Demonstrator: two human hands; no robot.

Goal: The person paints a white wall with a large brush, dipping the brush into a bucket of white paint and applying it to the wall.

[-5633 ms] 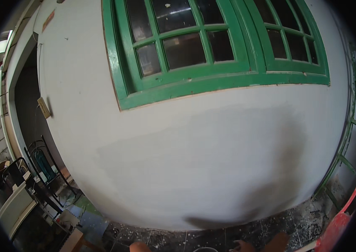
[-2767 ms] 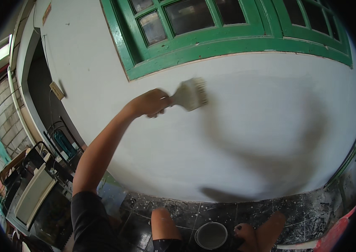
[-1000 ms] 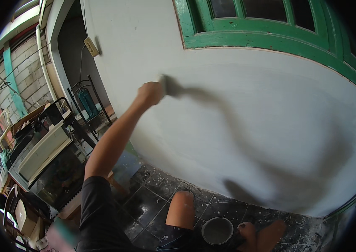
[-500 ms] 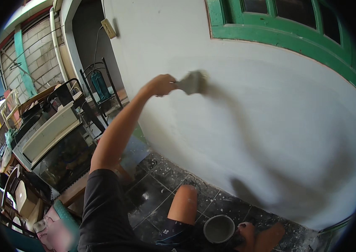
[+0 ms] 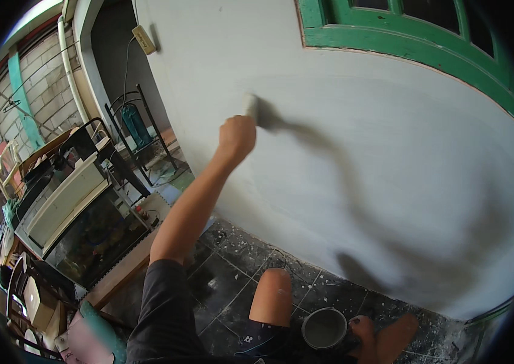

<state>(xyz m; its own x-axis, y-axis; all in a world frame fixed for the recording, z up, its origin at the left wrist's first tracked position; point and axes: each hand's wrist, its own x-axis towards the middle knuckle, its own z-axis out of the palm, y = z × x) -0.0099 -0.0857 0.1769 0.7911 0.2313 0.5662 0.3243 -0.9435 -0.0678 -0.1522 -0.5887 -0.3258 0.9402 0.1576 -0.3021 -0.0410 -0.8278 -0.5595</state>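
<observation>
My left arm, in a dark short sleeve, reaches up to the white wall (image 5: 378, 158). My left hand (image 5: 237, 134) is closed around the handle of a wide paintbrush (image 5: 251, 105), with its whitish head up by the wall. The brush is seen nearly edge-on, so whether the bristles touch the wall is hard to tell. Its dark shadow falls just to the right. A round bucket (image 5: 324, 328) with greyish contents stands on the floor between my bent left knee (image 5: 274, 291) and what looks like my right foot (image 5: 363, 327). I do not see my right hand.
A green window frame (image 5: 378, 37) borders the wall at upper right. To the left stand a glass tank (image 5: 96, 236), a black metal rack (image 5: 141, 130) and a wooden chair (image 5: 20, 291). Dark floor tiles (image 5: 217, 282) carry white spatters. A small box (image 5: 143, 39) hangs near the doorway.
My left hand has turned at the wrist, and the paintbrush has swung left across the wall, from broadside to nearly edge-on. The view has shifted slightly.
</observation>
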